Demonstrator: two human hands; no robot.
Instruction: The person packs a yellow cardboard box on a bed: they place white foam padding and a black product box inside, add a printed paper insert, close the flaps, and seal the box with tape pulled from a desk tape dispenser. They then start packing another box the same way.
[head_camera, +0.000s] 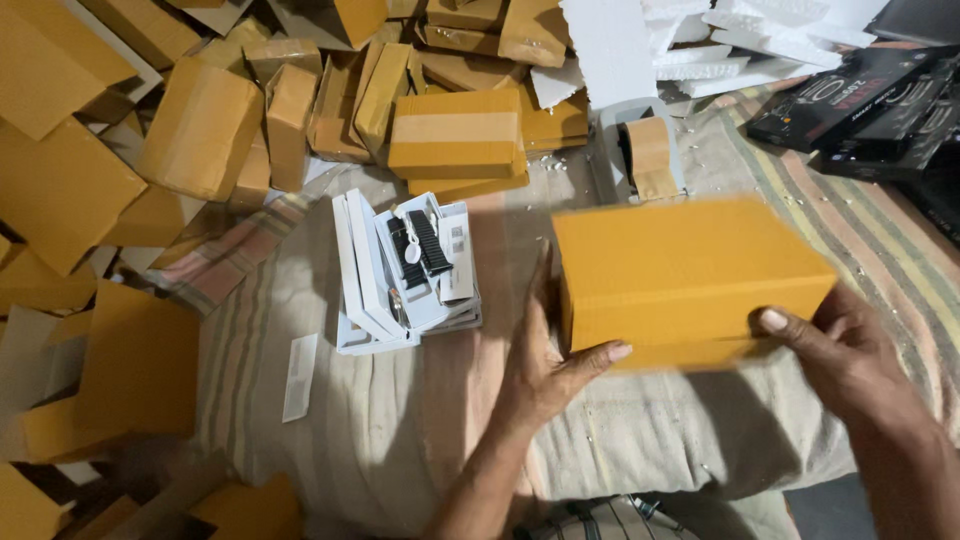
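Right now both hands hold one closed yellow-brown cardboard box (690, 275) above a cloth-covered surface (400, 420) with faded stripes. The left hand (550, 365) grips the box at its near left corner, thumb pressed along the lower front edge and fingers hidden behind the left end. The right hand (850, 350) clasps the near right corner, thumb on the front face — its fingers curl under and behind the box. The box is slightly blurred and tilted, its long side running left to right.

Just left of the left hand lies a small stack of white trays (400, 275), the top one carrying a black watch strap (420, 245) and a small white piece. A white paper strip (300, 375) lies on the cloth nearer the person. Beyond the held box stands a grey tape dispenser (640, 150) with a roll of brown tape, and beside it a taped cardboard box (458, 135) rests on another. A heap of similar brown cartons (150, 130) fills the left side, white foam pieces (700, 45) lie at the top — and black printed boxes (880, 100) sit at the far right
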